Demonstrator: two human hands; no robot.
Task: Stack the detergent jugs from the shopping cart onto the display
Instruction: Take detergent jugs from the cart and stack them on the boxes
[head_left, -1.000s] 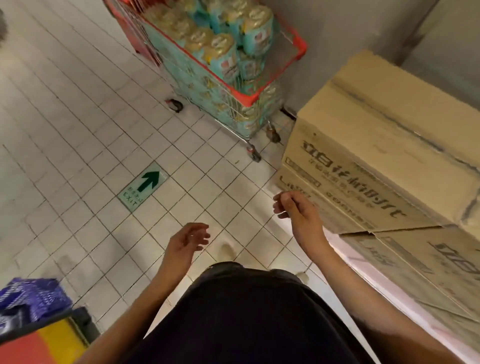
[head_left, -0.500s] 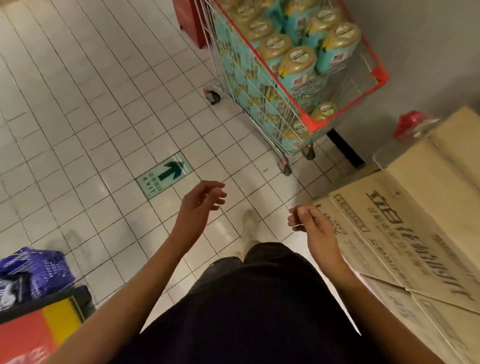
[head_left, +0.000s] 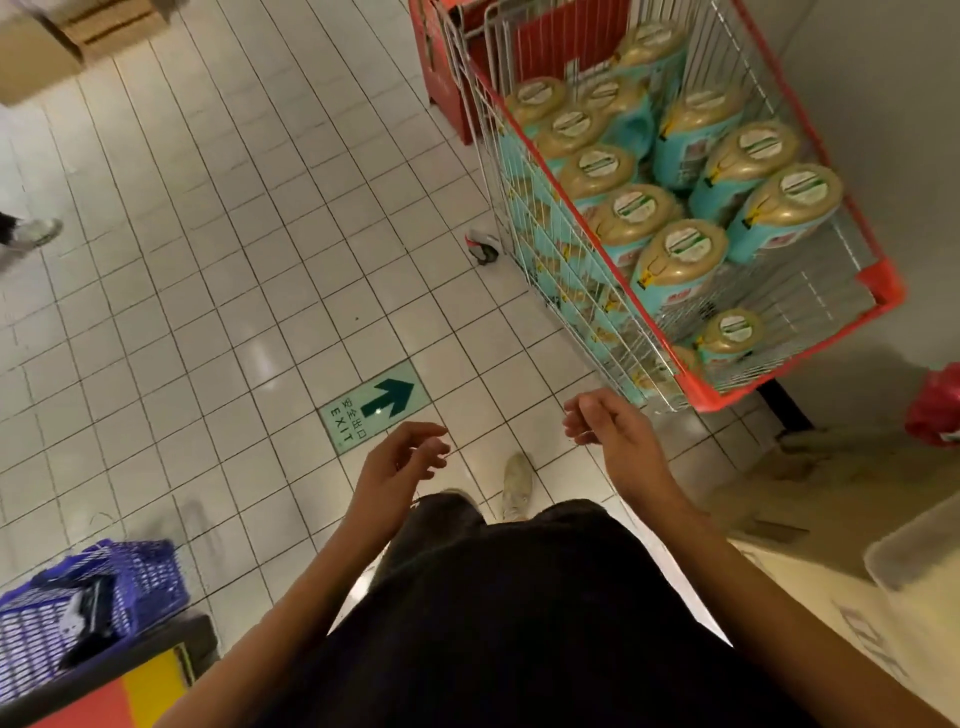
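A red-rimmed wire shopping cart (head_left: 878, 283) stands at the upper right, packed with several teal detergent jugs (head_left: 678, 265) with gold caps. My left hand (head_left: 402, 460) hangs over the white floor tiles, fingers loosely curled and holding nothing. My right hand (head_left: 605, 428) is raised just below the cart's near corner, fingers loosely curled, also holding nothing. Neither hand touches the cart or a jug.
Cardboard boxes (head_left: 841, 613) lie at the lower right with a red bag (head_left: 935, 408) beyond them. A purple basket (head_left: 135, 577) sits at the lower left. A green exit arrow (head_left: 374, 408) marks the floor. Another person's shoe (head_left: 36, 231) shows at the left edge.
The view has swung left off the cardboard boxes and nearer to the cart. Both hands have risen and come closer to the cart's near corner.
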